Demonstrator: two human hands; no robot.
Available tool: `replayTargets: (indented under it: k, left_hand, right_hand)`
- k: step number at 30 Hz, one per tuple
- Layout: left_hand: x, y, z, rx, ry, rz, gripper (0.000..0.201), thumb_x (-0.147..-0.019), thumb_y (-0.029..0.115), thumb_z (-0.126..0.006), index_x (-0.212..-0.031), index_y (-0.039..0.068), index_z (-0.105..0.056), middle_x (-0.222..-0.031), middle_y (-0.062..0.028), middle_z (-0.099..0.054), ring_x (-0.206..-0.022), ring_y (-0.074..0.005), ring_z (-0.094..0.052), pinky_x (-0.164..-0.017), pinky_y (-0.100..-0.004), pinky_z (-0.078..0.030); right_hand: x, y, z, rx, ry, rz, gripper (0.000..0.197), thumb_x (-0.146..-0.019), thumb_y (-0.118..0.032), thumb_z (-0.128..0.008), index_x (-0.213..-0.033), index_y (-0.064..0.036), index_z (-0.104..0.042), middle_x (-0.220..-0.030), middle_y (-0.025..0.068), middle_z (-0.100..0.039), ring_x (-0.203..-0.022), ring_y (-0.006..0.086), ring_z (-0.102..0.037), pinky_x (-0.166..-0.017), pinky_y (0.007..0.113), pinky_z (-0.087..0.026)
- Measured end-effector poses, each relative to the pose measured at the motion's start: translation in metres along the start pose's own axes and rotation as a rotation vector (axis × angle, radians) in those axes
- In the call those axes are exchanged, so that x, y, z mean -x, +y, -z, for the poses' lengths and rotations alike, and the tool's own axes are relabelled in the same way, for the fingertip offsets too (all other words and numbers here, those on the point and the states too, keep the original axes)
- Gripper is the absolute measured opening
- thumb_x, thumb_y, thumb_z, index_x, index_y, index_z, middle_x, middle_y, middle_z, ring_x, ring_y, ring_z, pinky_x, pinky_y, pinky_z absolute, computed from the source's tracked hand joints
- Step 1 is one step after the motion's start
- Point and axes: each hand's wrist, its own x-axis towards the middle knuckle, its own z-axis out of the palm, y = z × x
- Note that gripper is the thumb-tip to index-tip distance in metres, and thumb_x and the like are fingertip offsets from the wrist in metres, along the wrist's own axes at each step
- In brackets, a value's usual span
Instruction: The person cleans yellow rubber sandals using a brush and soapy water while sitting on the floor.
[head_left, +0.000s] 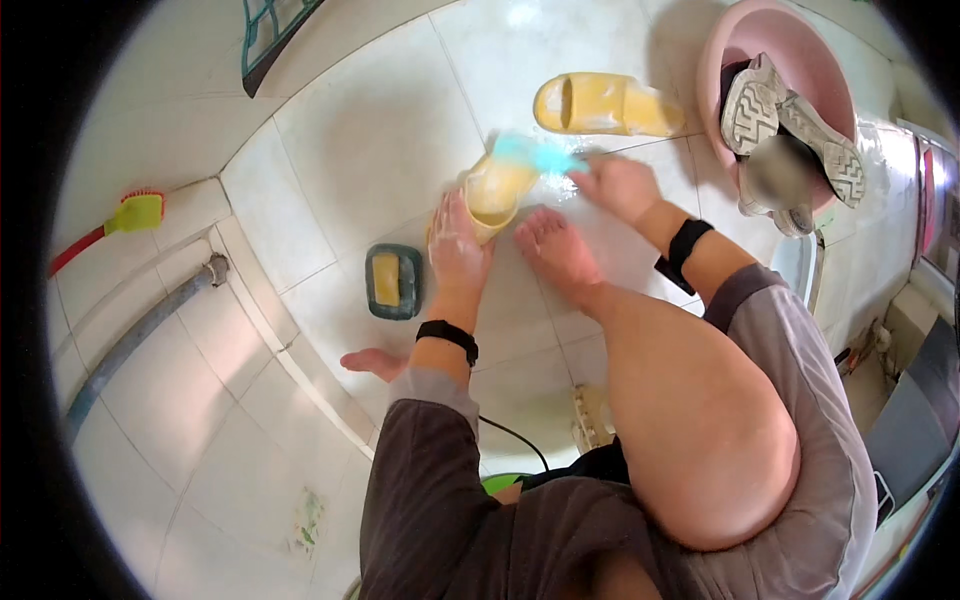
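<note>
My left hand (459, 243) is closed around a yellow slipper (490, 197), holding it tilted just above the tiled floor. White suds cover parts of the slipper and my left fingers. In my right hand (622, 188) is a light-blue brush (540, 154), blurred by motion, its head against the slipper's far end; its bristles cannot be made out. A second yellow slipper (610, 104), streaked with foam, lies on the floor beyond my right hand. Left of my left wrist, a yellow bar of soap (386, 279) rests in a dark green soap dish (409, 294).
At the far right stands a pink basin (712, 75) with several shoes (757, 110) piled in it. A red-handled green brush (133, 212) lies on the ledge at left, near a grey pipe (150, 330). My bare foot (556, 250) is planted close to the held slipper.
</note>
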Motion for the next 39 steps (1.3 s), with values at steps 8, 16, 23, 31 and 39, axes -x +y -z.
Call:
replayTargets:
  k: [8, 16, 23, 31, 39]
  left_hand:
    - [0.0, 0.002, 0.004, 0.052, -0.022, 0.01, 0.072, -0.069, 0.014, -0.079, -0.131, -0.001, -0.044, -0.131, -0.024, -0.052, -0.124, -0.0403, -0.048, -0.103, -0.0471, -0.04]
    - [-0.002, 0.0, 0.001, -0.023, -0.014, -0.019, 0.071, -0.071, 0.016, -0.079, -0.131, -0.001, -0.046, -0.135, -0.0237, -0.05, -0.128, -0.04, -0.046, -0.106, -0.0466, -0.037]
    - [0.003, -0.002, 0.002, 0.008, 0.015, -0.052, 0.066, -0.07, 0.014, -0.078, -0.128, -0.001, -0.05, -0.136, -0.0243, -0.05, -0.129, -0.0398, -0.046, -0.107, -0.0464, -0.037]
    - [0.001, 0.0, 0.002, -0.009, -0.004, -0.024, 0.065, -0.07, 0.013, -0.079, -0.128, 0.001, -0.051, -0.136, -0.0233, -0.05, -0.129, -0.0398, -0.046, -0.107, -0.0471, -0.037]
    - [0.001, -0.003, 0.001, 0.028, 0.012, -0.048, 0.069, -0.069, 0.013, -0.079, -0.13, 0.001, -0.048, -0.138, -0.0225, -0.049, -0.129, -0.0392, -0.045, -0.104, -0.0461, -0.04]
  right_hand:
    - [0.0, 0.0, 0.011, -0.018, -0.043, 0.008, 0.043, -0.09, -0.05, -0.055, -0.11, -0.0145, -0.066, -0.1, 0.014, -0.069, -0.09, 0.0334, -0.066, -0.078, 0.046, -0.053]
    - [-0.003, -0.006, -0.006, 0.007, -0.016, 0.042, 0.045, -0.091, -0.054, -0.05, -0.102, -0.0145, -0.068, -0.088, 0.0146, -0.069, -0.084, 0.0336, -0.067, -0.074, 0.046, -0.053]
    - [-0.01, -0.011, 0.005, -0.125, 0.059, -0.072, 0.045, -0.091, -0.053, -0.051, -0.099, -0.0121, -0.068, -0.089, 0.0159, -0.069, -0.084, 0.0379, -0.066, -0.075, 0.047, -0.052]
    - [-0.004, -0.019, -0.001, -0.032, -0.015, -0.003, 0.049, -0.092, -0.055, -0.048, -0.094, -0.0111, -0.069, -0.089, 0.0157, -0.069, -0.086, 0.0341, -0.066, -0.073, 0.046, -0.052]
    - [0.014, -0.002, -0.011, -0.009, 0.175, 0.334, 0.046, -0.092, -0.054, -0.05, -0.098, -0.0124, -0.069, -0.087, 0.0138, -0.069, -0.084, 0.0349, -0.066, -0.073, 0.047, -0.052]
